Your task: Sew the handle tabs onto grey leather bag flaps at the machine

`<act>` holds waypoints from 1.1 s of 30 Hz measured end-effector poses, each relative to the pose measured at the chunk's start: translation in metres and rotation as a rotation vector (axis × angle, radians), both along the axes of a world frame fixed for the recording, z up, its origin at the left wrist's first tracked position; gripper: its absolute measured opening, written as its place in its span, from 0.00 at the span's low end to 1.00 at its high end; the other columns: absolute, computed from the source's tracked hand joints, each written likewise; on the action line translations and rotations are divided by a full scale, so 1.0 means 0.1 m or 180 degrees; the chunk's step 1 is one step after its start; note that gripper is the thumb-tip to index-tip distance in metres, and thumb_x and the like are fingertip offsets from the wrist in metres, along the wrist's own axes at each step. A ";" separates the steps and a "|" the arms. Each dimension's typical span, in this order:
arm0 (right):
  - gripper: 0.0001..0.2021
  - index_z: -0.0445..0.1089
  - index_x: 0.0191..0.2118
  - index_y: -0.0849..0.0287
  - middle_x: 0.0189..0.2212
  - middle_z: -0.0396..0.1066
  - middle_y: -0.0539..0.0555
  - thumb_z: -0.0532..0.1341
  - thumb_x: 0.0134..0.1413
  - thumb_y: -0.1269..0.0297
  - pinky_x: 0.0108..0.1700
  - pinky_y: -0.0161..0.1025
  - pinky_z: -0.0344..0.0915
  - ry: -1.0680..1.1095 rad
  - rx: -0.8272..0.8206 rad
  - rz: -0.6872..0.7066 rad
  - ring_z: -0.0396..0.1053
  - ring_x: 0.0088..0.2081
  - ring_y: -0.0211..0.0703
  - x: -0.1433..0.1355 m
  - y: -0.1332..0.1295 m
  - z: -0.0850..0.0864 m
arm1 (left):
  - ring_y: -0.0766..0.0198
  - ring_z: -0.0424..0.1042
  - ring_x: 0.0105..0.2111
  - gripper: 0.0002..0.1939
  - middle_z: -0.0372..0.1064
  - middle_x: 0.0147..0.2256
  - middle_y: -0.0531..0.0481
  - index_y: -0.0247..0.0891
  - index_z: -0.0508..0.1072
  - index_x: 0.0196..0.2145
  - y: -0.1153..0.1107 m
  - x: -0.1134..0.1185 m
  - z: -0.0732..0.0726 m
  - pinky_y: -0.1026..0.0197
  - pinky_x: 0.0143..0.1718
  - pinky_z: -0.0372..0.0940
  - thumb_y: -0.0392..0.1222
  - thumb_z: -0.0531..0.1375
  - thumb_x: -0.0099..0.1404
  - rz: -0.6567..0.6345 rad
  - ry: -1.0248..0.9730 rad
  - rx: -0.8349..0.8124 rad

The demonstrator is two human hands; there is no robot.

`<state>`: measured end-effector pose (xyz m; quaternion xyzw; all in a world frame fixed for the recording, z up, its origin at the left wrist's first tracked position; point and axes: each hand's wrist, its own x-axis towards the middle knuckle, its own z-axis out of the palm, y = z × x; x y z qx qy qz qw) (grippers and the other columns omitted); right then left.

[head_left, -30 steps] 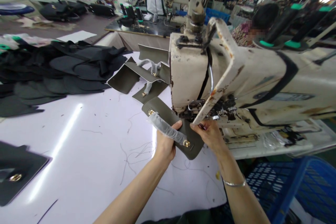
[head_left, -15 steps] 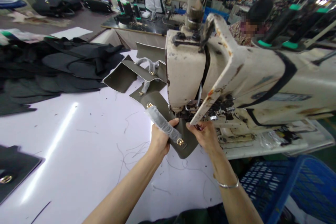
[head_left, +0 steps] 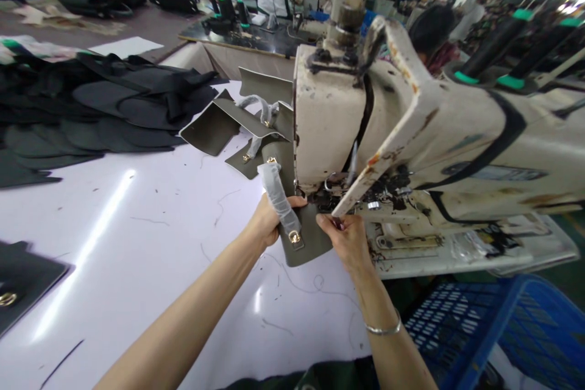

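An olive-grey leather bag panel [head_left: 312,236] lies under the needle area of a cream sewing machine [head_left: 329,116]. Its handle [head_left: 276,192] is wrapped in clear plastic and joined by gold-coloured rings. My left hand [head_left: 266,219] is closed on the panel's left side, partly behind the handle, with a finger stretched towards the presser foot. My right hand [head_left: 350,241] pinches at the panel's right edge, just below the machine's slanted guard bar [head_left: 375,161]. A small dark thing shows between its fingers, too small to name. The needle itself is hidden.
More olive panels with wrapped handles [head_left: 256,113] lie behind the machine head's left side. Black pieces [head_left: 114,103] are heaped at the left, and a dark panel [head_left: 27,280] lies nearer. A blue plastic basket [head_left: 503,323] stands at lower right. Another person sits beyond the machine.
The panel has turned, so its handle stands more upright in view and its near end has swung left. Both hands have shifted slightly left with it.
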<state>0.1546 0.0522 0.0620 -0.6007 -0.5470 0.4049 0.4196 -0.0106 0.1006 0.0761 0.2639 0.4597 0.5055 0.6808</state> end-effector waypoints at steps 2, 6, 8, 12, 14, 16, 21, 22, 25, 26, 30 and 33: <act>0.24 0.54 0.17 0.57 0.19 0.44 0.45 0.63 0.57 0.54 0.26 0.35 0.42 0.0036 0.0019 0.0010 0.44 0.24 0.34 -0.03 -0.01 0.01 | 0.55 0.80 0.30 0.21 0.81 0.37 0.40 0.32 0.81 0.37 0.07 -0.05 0.00 0.56 0.33 0.77 0.36 0.75 0.43 -0.0144 -0.0012 0.0069; 0.25 0.50 0.18 0.57 0.20 0.43 0.45 0.63 0.58 0.54 0.26 0.36 0.41 0.0119 0.0063 0.0093 0.44 0.24 0.33 -0.06 -0.03 0.04 | 0.52 0.80 0.30 0.20 0.81 0.38 0.38 0.32 0.82 0.36 0.17 -0.11 -0.01 0.55 0.32 0.77 0.36 0.75 0.42 -0.0399 -0.0045 0.0067; 0.25 0.49 0.18 0.57 0.20 0.43 0.45 0.62 0.58 0.54 0.27 0.36 0.40 0.0131 0.0061 0.0161 0.44 0.25 0.34 -0.06 -0.04 0.05 | 0.52 0.80 0.31 0.20 0.81 0.39 0.39 0.32 0.82 0.36 0.20 -0.12 -0.03 0.56 0.31 0.77 0.36 0.75 0.42 -0.0441 -0.0012 0.0084; 0.25 0.50 0.19 0.57 0.20 0.43 0.45 0.62 0.59 0.54 0.28 0.36 0.41 0.0180 0.0025 0.0211 0.44 0.25 0.33 -0.04 -0.10 0.02 | 0.55 0.79 0.28 0.19 0.81 0.37 0.39 0.32 0.81 0.34 0.24 -0.13 -0.04 0.56 0.29 0.77 0.37 0.74 0.41 -0.0417 0.0069 0.0126; 0.24 0.53 0.19 0.57 0.20 0.44 0.45 0.62 0.58 0.53 0.28 0.36 0.42 0.0229 -0.0024 0.0216 0.44 0.25 0.33 -0.03 -0.14 0.01 | 0.56 0.79 0.27 0.20 0.81 0.37 0.40 0.32 0.81 0.36 0.26 -0.14 -0.04 0.57 0.29 0.77 0.37 0.73 0.42 -0.0524 0.0111 0.0079; 0.24 0.54 0.19 0.57 0.20 0.44 0.45 0.63 0.58 0.52 0.28 0.36 0.43 0.0251 -0.0048 0.0191 0.45 0.25 0.33 -0.04 -0.17 -0.01 | 0.56 0.79 0.27 0.21 0.81 0.37 0.41 0.32 0.81 0.37 0.29 -0.15 -0.04 0.57 0.28 0.76 0.36 0.73 0.41 -0.0579 0.0150 0.0024; 0.24 0.57 0.18 0.58 0.19 0.44 0.44 0.63 0.58 0.52 0.27 0.35 0.42 0.0351 -0.0075 -0.0006 0.45 0.24 0.33 -0.10 -0.16 -0.03 | 0.55 0.79 0.27 0.21 0.81 0.37 0.41 0.32 0.80 0.37 0.37 -0.17 -0.01 0.54 0.31 0.77 0.37 0.73 0.41 -0.0515 0.0222 0.0028; 0.23 0.58 0.18 0.58 0.19 0.44 0.44 0.63 0.58 0.52 0.26 0.35 0.42 0.0393 -0.0090 -0.0045 0.45 0.23 0.32 -0.11 -0.14 -0.03 | 0.53 0.80 0.29 0.22 0.81 0.38 0.41 0.32 0.80 0.38 0.39 -0.17 0.00 0.53 0.31 0.78 0.37 0.72 0.42 -0.0551 0.0242 0.0041; 0.23 0.61 0.19 0.59 0.18 0.44 0.43 0.64 0.57 0.51 0.25 0.35 0.41 0.0522 -0.0161 -0.0179 0.44 0.21 0.32 -0.15 -0.12 -0.07 | 0.50 0.80 0.30 0.22 0.81 0.36 0.40 0.32 0.80 0.39 0.45 -0.16 0.03 0.52 0.31 0.78 0.37 0.72 0.42 -0.0631 0.0279 0.0082; 0.23 0.63 0.19 0.59 0.17 0.44 0.43 0.65 0.57 0.50 0.24 0.35 0.41 0.0570 -0.0194 -0.0235 0.43 0.21 0.31 -0.17 -0.12 -0.08 | 0.50 0.80 0.30 0.22 0.81 0.35 0.40 0.32 0.80 0.38 0.46 -0.16 0.03 0.52 0.30 0.78 0.36 0.72 0.41 -0.0634 0.0255 0.0100; 0.21 0.73 0.23 0.62 0.16 0.51 0.43 0.65 0.57 0.49 0.23 0.34 0.45 0.0790 -0.0327 -0.0415 0.46 0.19 0.31 -0.25 -0.17 -0.09 | 0.54 0.78 0.25 0.14 0.79 0.29 0.43 0.32 0.78 0.30 0.54 -0.16 0.02 0.55 0.27 0.77 0.32 0.69 0.41 -0.0539 0.0057 0.0058; 0.20 0.78 0.26 0.63 0.13 0.55 0.45 0.65 0.57 0.50 0.24 0.34 0.48 0.0894 -0.0356 -0.0600 0.51 0.19 0.33 -0.31 -0.19 -0.07 | 0.55 0.77 0.23 0.08 0.77 0.24 0.46 0.32 0.76 0.25 0.58 -0.16 0.04 0.57 0.25 0.76 0.29 0.67 0.42 -0.0431 -0.0022 -0.0050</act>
